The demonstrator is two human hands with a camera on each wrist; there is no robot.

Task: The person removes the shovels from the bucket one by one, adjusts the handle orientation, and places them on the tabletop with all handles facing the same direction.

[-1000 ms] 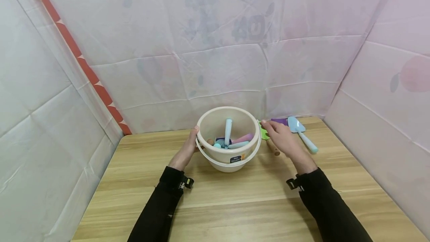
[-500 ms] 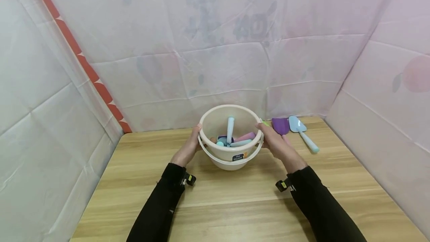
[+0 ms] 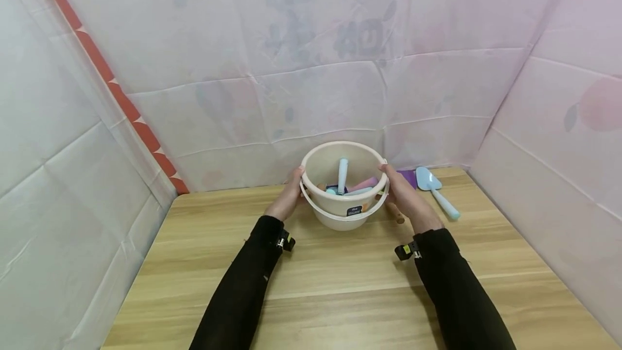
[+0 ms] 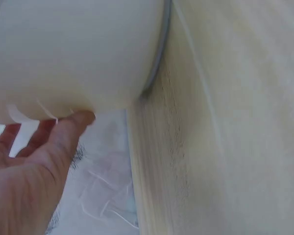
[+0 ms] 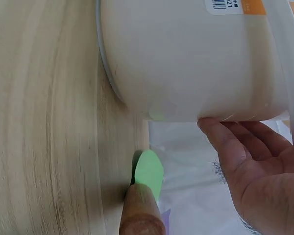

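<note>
1. Your left hand [image 3: 290,196] and right hand [image 3: 404,197] clasp the cream bucket [image 3: 346,210] from either side, thumbs hooked on the rim, fingers curved against its wall.
2. The bucket sits at the far middle of the wooden table [image 3: 340,285]; its label [image 5: 235,6] shows a barcode and an orange patch (the print is too small to read).
3. Inside stand pastel tool handles [image 3: 343,173].
4. Just right of the bucket lie a wooden-handled green tool [image 5: 148,175], a purple scoop [image 3: 409,178] and a blue trowel [image 3: 434,190].

Bucket [image 3: 344,207] between both hands; trowel [image 3: 435,190] right of it, on table [image 3: 340,285].
</note>
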